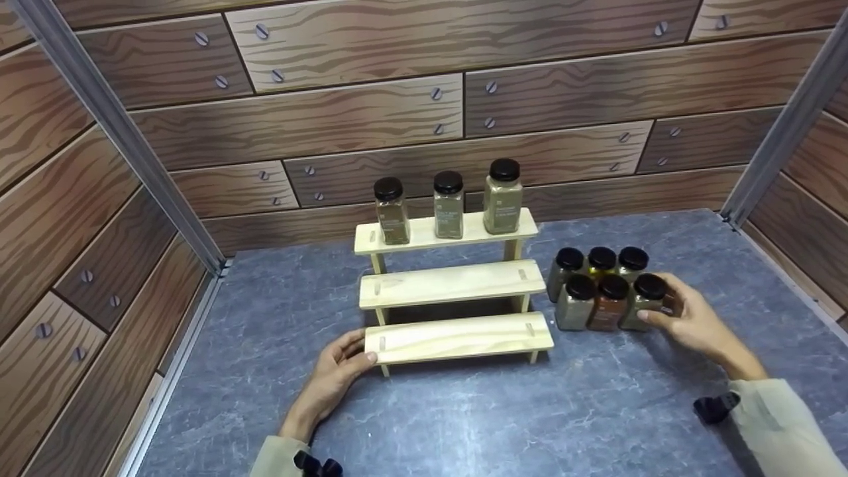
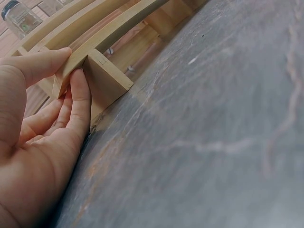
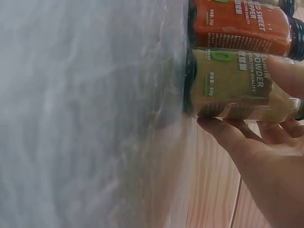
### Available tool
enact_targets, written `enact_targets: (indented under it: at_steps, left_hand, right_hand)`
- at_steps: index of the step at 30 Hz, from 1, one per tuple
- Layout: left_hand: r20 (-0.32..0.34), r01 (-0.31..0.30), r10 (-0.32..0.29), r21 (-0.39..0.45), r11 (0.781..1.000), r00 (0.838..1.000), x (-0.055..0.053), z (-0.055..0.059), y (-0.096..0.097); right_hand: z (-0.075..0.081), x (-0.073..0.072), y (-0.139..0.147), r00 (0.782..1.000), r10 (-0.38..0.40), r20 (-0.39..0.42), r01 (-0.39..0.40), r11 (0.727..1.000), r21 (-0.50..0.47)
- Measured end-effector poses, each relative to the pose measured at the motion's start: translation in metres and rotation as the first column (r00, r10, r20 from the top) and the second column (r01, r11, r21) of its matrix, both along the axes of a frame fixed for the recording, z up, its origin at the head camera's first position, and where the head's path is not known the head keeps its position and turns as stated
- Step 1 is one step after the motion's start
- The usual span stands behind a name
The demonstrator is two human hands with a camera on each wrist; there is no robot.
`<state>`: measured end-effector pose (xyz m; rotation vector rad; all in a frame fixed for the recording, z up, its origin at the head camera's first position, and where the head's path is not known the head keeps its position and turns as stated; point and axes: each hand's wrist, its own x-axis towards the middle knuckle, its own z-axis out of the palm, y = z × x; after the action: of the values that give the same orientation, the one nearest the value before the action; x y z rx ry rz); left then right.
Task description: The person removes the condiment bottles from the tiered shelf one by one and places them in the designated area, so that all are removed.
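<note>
A three-tier pale wooden spice rack (image 1: 457,336) stands mid-table. My left hand (image 1: 341,371) pinches the left end of its lowest shelf, thumb on top and fingers beneath, as the left wrist view shows up close. To the right, my right hand (image 1: 692,321) holds a jar of cumin powder (image 3: 232,85), the front right one of a cluster; the thumb lies on its labelled side and the fingers are along its outer side. The jar stands upright on the table. Beside it is a red sweet pepper jar (image 1: 607,305).
Three black-capped spice jars, with a tall one (image 1: 503,199) at the right, stand on the top shelf. Several more, among them a yellowish jar (image 1: 601,268), stand in two rows right of the rack. Wood-patterned walls (image 1: 371,112) enclose the grey marbled table (image 1: 464,417).
</note>
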<state>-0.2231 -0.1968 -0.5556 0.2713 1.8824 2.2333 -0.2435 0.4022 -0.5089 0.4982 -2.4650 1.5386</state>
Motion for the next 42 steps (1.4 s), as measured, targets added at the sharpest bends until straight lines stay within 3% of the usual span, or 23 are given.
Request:
enact_targets:
  at_steps: [19, 25, 33, 42]
  left_hand:
    - [-0.015, 0.016, -0.016, -0.003, 1.000, 1.000, 0.001, 0.000, 0.001]
    - [-0.007, 0.006, -0.006, -0.001, 1.000, 1.000, 0.000, -0.001, 0.000]
    - [-0.003, 0.000, 0.000, 0.011, 1.000, 1.000, 0.001, -0.001, -0.001]
    - [-0.006, 0.024, -0.024, -0.010, 1.000, 1.000, 0.001, 0.001, 0.000]
  right_hand:
    - [0.006, 0.003, 0.000, 1.000, 0.031, -0.004, -0.031, 0.999, 0.029]
    - [0.021, 0.003, -0.002, 0.997, 0.063, -0.052, -0.063, 0.998, 0.005]
    - [0.041, 0.002, -0.006, 0.992, 0.048, -0.115, -0.038, 0.995, 0.089]
    - [0.074, 0.006, -0.011, 0.991, 0.075, -0.112, -0.066, 0.995, 0.079]
